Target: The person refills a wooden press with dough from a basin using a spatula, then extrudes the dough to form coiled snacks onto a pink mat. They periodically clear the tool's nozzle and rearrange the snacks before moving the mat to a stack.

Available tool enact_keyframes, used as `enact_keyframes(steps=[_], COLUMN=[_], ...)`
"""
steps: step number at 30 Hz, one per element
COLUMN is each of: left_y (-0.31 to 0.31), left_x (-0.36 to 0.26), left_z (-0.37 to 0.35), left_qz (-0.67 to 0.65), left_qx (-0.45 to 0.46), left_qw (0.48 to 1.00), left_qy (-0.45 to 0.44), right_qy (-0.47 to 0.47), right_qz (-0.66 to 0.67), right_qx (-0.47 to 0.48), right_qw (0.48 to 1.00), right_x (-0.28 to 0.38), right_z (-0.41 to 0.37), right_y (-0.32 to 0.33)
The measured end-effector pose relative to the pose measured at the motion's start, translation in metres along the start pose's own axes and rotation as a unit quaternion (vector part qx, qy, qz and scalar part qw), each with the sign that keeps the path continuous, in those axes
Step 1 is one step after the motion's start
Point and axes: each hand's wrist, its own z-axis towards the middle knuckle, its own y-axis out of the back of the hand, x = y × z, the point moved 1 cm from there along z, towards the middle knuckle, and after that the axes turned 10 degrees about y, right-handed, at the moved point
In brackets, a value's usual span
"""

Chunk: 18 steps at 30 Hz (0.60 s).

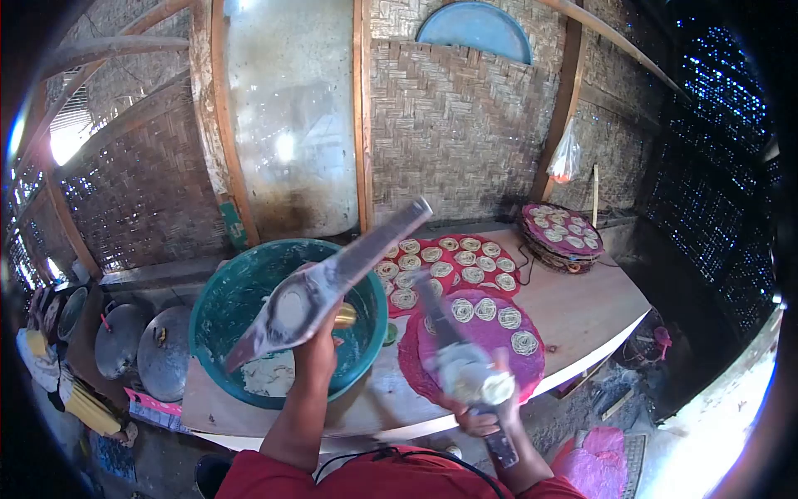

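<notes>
My left hand [322, 337] grips a long wooden press piece [293, 309], wide in the middle, with a round dough-filled opening. A brass cylinder [345, 315] shows just below it, beside my fingers. This piece is tilted over a large green basin [199, 320] with pale dough [270, 374] at its bottom. My right hand [482, 420] is closed around a second wooden press piece [449, 333], blurred by motion, with a whitish round plug [496, 387]. That piece hangs over the near edge of a round pink sheet [532, 370] bearing several coiled dough rounds [509, 318].
Another red sheet [453, 273] full of coiled rounds lies behind. A stack of round trays [561, 241] stands at the table's [586, 312] right end. Pot lids [164, 353] are left of the basin. Behind is a woven wall [465, 141].
</notes>
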Motion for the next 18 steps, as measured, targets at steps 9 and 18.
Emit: enact_keyframes(steps=[9,18], left_y=[-0.099,-0.226], left_x=[0.023,0.055], left_z=[-0.058,-0.112], left_qz=[0.215,0.368], left_qx=[0.353,0.509], left_qw=[0.902,0.777], left_qy=[-0.125,0.036], right_qy=[0.437,0.152], right_qz=[-0.693,-0.923], right_qx=[-0.112,-0.005], right_qw=[0.563,0.353], right_x=[0.079,0.178], right_z=[-0.082,-0.129], right_y=[-0.018,-0.059])
